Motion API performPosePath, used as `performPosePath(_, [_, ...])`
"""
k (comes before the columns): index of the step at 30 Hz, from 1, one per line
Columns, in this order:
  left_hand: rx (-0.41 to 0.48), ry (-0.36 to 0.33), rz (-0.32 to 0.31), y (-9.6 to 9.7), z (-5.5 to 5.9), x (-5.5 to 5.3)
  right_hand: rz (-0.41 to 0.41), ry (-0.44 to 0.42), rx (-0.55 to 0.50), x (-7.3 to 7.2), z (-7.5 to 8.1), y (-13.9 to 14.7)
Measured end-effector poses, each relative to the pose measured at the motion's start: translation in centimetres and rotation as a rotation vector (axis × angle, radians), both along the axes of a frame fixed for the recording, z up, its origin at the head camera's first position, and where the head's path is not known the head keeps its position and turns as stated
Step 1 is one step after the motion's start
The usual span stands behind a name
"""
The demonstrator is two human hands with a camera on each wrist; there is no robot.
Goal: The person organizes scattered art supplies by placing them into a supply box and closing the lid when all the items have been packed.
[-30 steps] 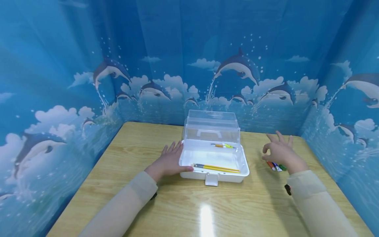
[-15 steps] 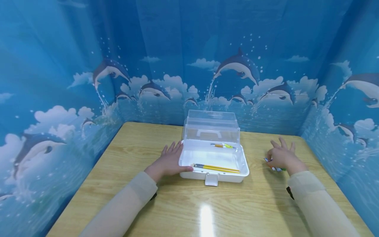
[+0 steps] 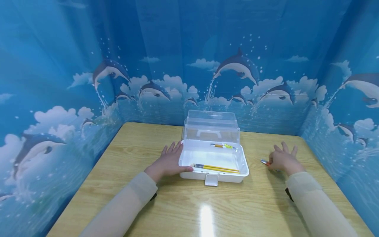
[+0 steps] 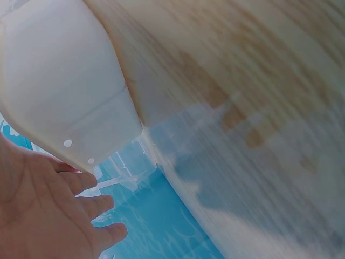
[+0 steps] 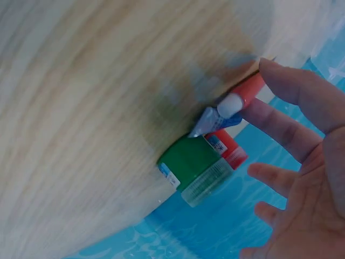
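My left hand (image 3: pixel 168 162) rests spread at the left end of a white plastic box (image 3: pixel 244 164), its thumb over the front corner of the rim. The left wrist view shows those fingers (image 4: pixel 97 206) straight beside the box wall. The box's clear lid (image 3: pixel 211 123) stands raised at the back. Right of the box, my right hand (image 3: pixel 283 161) pinches an orange-red paint tube (image 5: pixel 249 90) with a white cap between thumb and forefinger, other fingers spread. Close by lie a blue-and-silver paint tube (image 5: pixel 213 121), a green jar (image 5: pixel 191 162) and a red one (image 5: pixel 229 147).
Inside the box, two yellow-handled paintbrushes (image 3: pixel 217 168) lie along the front, and an orange-and-yellow brush-like pair (image 3: pixel 223 145) lies at the back. A latch (image 3: pixel 211 179) hangs down in front. Blue dolphin curtains (image 3: pixel 211 75) enclose the wooden table (image 3: pixel 142 138) at back and sides.
My right hand has come down and slightly nearer, taking the orange-red paint tube between thumb and forefinger; the tube has turned with its silver end outward. The left hand and box stay put.
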State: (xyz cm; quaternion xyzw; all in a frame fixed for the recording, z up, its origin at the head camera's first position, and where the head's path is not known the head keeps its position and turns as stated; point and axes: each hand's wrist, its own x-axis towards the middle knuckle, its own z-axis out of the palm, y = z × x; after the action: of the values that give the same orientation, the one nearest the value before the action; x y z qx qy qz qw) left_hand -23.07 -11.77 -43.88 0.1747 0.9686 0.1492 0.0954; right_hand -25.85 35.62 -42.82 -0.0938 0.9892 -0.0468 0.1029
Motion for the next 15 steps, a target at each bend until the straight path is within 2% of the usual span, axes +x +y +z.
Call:
performPosePath(6, [-0.002, -0.005, 0.005, 0.01, 0.01, 0.03, -0.007, 0.01, 0.009, -0.46, -0.63, 0.14])
performPosePath(15, [-0.002, 0.002, 0.008, 0.05, -0.1, 0.0, -0.002, 0.018, 0.008, -0.59, -0.59, -0.32])
